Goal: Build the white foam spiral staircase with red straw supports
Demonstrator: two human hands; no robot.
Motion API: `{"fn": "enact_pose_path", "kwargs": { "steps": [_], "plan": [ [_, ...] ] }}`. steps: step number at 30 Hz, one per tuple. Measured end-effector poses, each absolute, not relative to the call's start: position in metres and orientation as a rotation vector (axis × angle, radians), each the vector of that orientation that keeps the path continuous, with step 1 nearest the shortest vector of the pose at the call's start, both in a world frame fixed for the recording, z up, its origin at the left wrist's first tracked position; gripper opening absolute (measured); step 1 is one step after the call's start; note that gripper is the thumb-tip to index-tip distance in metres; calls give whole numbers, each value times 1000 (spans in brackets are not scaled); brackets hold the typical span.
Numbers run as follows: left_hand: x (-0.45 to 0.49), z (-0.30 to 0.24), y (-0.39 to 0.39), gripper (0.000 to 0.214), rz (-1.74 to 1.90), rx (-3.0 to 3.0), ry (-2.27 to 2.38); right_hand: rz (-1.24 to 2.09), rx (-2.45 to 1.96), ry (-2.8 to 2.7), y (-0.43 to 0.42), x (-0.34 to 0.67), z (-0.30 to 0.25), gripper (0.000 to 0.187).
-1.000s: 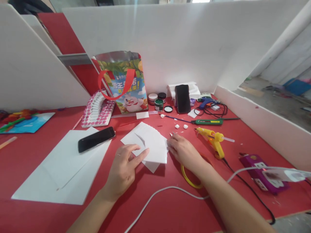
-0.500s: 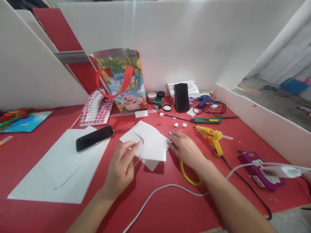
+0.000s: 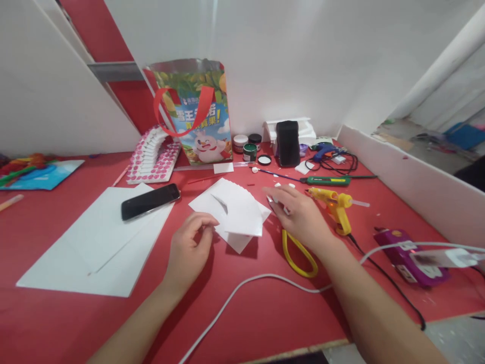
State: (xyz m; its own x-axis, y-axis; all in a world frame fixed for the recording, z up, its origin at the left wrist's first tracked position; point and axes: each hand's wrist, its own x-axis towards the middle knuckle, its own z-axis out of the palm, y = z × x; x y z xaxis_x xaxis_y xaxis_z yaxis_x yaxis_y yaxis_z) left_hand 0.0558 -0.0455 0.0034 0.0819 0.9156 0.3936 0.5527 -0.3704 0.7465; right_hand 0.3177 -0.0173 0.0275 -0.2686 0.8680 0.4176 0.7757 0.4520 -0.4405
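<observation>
Fanned out on the red table lies a stack of white paper sheets (image 3: 242,212), with one edge lifted near its left side. My left hand (image 3: 189,247) is at the lower left of the stack; thumb and forefinger are curled together, and nothing shows between them. To the right of the sheets, my right hand (image 3: 299,212) hovers with its fingers half bent and apart. Small white lumps (image 3: 291,186) are behind it, and a shiny bit by its fingertips is too small to name. A yellow loop (image 3: 301,260) lies partly under that hand.
On the left, a phone (image 3: 150,201) rests on white boards (image 3: 76,263). A yellow glue gun (image 3: 337,205) and a purple power strip (image 3: 411,260) are at right. A white cable (image 3: 261,276) crosses the front. Behind stand a printed bag (image 3: 202,116), paint jars (image 3: 249,151) and another phone (image 3: 288,144).
My left hand has drawn back slightly from the sheets, its fingers closing. My right hand has lifted off their right edge and moved right. The view has tilted down a little.
</observation>
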Motion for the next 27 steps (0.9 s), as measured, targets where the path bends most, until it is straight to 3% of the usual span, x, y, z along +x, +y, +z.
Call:
{"fn": "enact_pose_path", "kwargs": {
  "steps": [7, 13, 27],
  "plan": [
    [74, 3, -55, 17, 1039, 1880, 1306, 357, -1020, -2220, -24, 319, 39, 46],
    [88, -1, -58, 15, 1155, 1844, 1327, 396, -981, -2383, -27, 319, 39, 57],
    [81, -15, -61, 17, 1169, 1806, 1463, 135, -997, -2419, -13, 315, 14, 38]
  ]
}}
